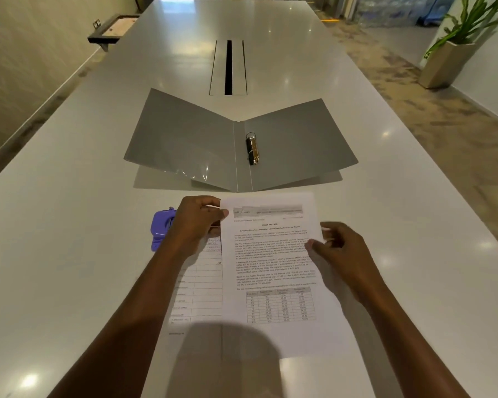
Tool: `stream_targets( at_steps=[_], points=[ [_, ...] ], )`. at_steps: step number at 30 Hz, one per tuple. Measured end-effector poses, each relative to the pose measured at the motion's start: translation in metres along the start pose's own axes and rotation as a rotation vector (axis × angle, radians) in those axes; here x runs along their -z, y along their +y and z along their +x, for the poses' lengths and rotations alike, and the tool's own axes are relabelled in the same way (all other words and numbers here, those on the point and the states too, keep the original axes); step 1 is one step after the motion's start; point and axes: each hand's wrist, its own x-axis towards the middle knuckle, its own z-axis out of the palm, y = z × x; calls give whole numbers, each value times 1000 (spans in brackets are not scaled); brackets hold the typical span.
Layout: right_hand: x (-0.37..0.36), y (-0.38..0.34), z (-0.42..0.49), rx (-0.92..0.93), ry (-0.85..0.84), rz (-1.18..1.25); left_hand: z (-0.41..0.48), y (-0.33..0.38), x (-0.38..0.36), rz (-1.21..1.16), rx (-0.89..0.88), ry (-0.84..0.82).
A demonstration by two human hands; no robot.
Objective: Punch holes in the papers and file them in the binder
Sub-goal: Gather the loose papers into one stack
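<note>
One white tabletop [69,254] carries one grey binder [184,139], lying open with its spine running away from the person. Just in front of the binder is one printed sheet [270,268] headed "MEDIA RELEASE", its long axis along the spine line and its top toward the binder. At least one form [202,291] lies beneath it. There are two hands. The left hand [197,222] has a grip pinching the sheet's top left corner, and the right hand [339,248] has a grip pinching its right edge. One purple hole punch [161,229] sits front-left of the binder. The binder's clip [252,149] has two rings.
</note>
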Motion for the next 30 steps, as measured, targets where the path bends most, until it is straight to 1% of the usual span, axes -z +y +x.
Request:
stream_targets(
  at_steps=[1, 3, 7, 9, 10, 12, 16, 20, 22, 24, 28, 30],
  points=[
    [2, 0, 3, 14, 30, -10, 1, 2, 2, -20, 16, -5],
    [7, -6, 8, -1, -12, 64, 2, 5, 8, -45, 30, -8],
    [11, -16, 7, -28, -314, 380, 2, 9, 18, -140, 28, -35],
    [7, -16, 5, -75, -383, 500, -1, 13, 20, -190, 8, -42],
    [5, -14, 6, -95, -387, 522, -3, 14, 23, -192, -7, -35],
    [1, -9, 7, -117, -370, 498, -8, 10, 31, -112, -48, 19],
    [2, 6, 10, -167, -288, 485, -31, -16, 45, 124, -94, 217],
    [5, 15, 11, -192, -229, 481, -73, -53, 32, 500, -44, 284],
    [5, 13, 9, -198, -217, 485, -87, -69, 23, 604, -68, 292],
    [3, 11, 6, -194, -221, 482, -97, -72, 17, 627, -76, 314],
    [-4, 8, 1, -200, -263, 465, -110, -70, 9, 573, -101, 345],
    [-9, 7, -1, -199, -287, 448, -113, -68, 10, 515, -77, 347]
  ],
)
